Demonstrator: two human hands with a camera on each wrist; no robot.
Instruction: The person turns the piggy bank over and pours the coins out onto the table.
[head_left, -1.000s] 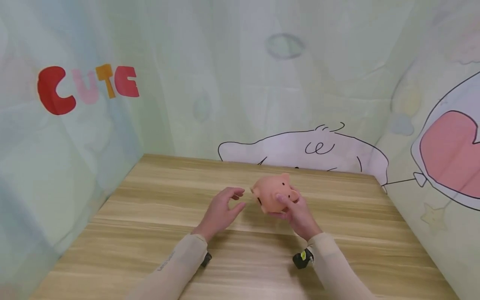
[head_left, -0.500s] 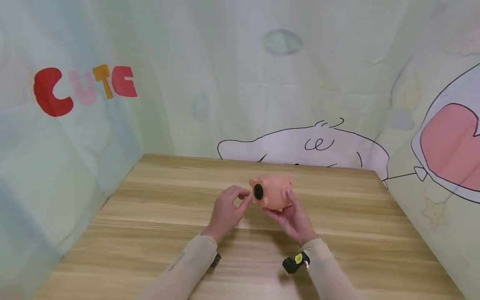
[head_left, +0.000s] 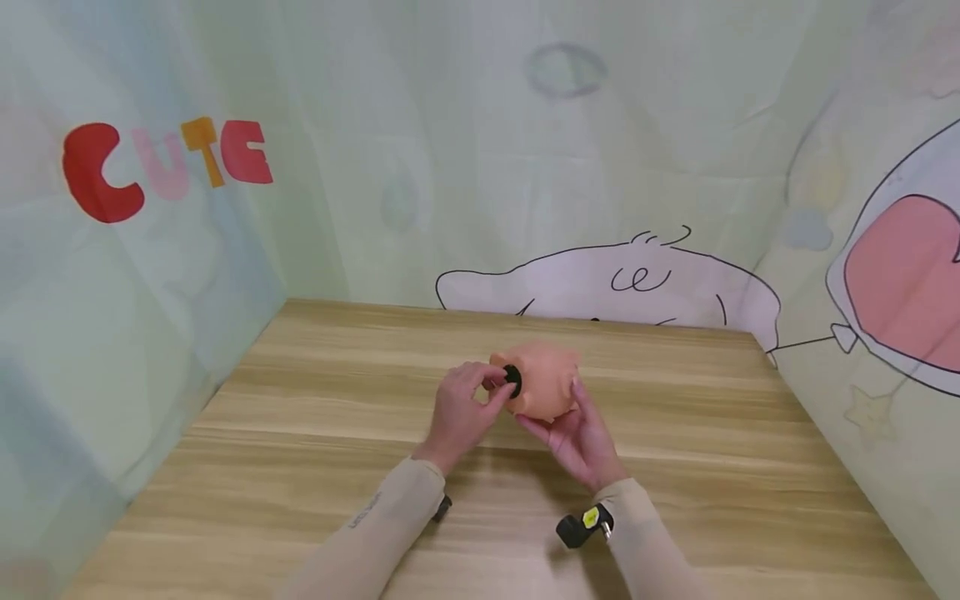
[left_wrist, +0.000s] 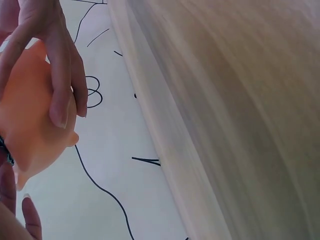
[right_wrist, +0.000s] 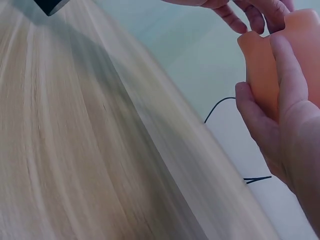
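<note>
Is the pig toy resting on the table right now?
No, in the head view the right hand holds the pig toy up above the wooden table, with the left hand at its black plug.

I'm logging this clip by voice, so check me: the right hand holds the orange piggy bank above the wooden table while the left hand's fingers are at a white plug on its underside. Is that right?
Nearly. The plug is black, not white, as the head view shows. The rest stands: the right hand holds the orange piggy bank above the wooden table, and the left hand has its fingers at that plug.

Beige long sleeves (head_left: 382,525), black wrist cameras (head_left: 579,527)
</note>
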